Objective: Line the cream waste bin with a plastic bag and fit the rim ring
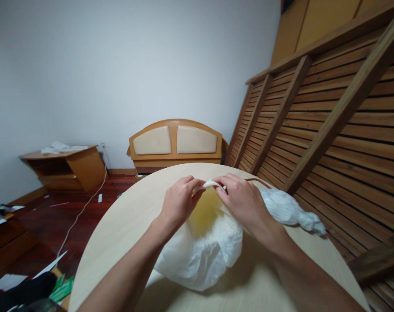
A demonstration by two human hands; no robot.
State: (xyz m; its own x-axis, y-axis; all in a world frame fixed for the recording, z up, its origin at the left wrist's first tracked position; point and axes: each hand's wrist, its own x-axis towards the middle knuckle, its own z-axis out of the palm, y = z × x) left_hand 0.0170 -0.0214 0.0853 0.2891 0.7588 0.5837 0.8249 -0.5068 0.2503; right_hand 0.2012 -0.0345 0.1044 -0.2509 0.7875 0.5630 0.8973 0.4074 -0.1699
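Fingers of the left hand [179, 199] and right hand [244, 197] pinch the upper edge of the white plastic bag [201, 264], close together; some fingertips are hidden. Below the grip, a yellow area [203, 214] shows. The bag rests on the round table [112, 234], between the forearms. Its film appears thin, soft and slippery, probably light and easily torn; best grip point: the gathered edge. A white bundle [281, 208] lies beyond the right wrist.
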